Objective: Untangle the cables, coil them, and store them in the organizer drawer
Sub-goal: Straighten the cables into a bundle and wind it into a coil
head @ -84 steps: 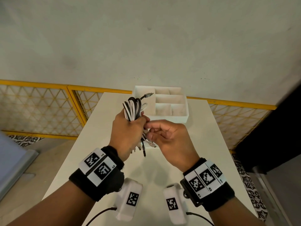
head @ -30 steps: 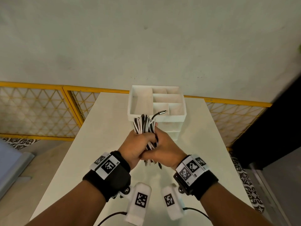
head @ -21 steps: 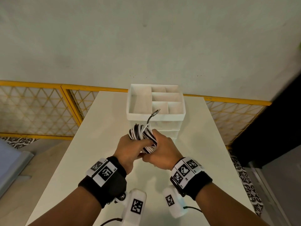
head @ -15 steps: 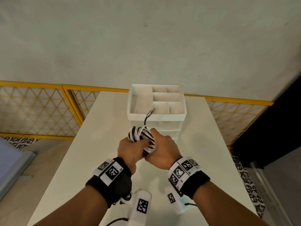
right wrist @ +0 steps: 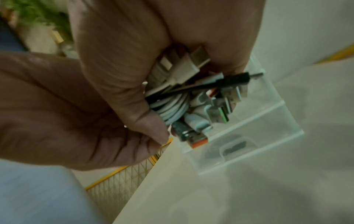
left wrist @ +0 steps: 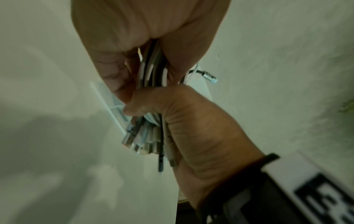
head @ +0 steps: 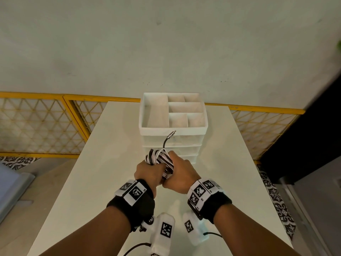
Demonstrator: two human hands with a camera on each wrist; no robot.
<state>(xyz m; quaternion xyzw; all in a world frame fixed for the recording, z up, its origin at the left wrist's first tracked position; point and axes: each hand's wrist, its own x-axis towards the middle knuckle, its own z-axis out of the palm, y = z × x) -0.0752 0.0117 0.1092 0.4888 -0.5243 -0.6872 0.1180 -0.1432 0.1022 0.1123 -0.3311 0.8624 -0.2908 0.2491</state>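
Note:
A coiled bundle of black and white cables [head: 159, 159] is held over the white table [head: 103, 182], just in front of the organizer's clear drawers [head: 171, 145]. My left hand [head: 149, 172] grips the bundle from the left and my right hand [head: 181, 174] grips it from the right, the two hands touching. One black cable end with a metal plug [head: 171, 134] sticks up in front of the white divided tray [head: 156, 131] on top of the organizer. The left wrist view shows the cables [left wrist: 151, 71] and loose plug ends [left wrist: 141, 139] hanging below. In the right wrist view several plugs [right wrist: 210, 106] poke out near the drawers [right wrist: 258, 128], which look closed.
Two white marker-tagged devices [head: 163, 230] [head: 192, 227] with black leads lie at the table's near edge. A yellow mesh fence [head: 42, 126] runs behind and beside the table, under a plain wall. Something dark stands at the right [head: 313, 135].
The right hand has closed round the bundle beside the left hand. Both hands have lowered the bundle from tray height to in front of the drawers and tilted it over.

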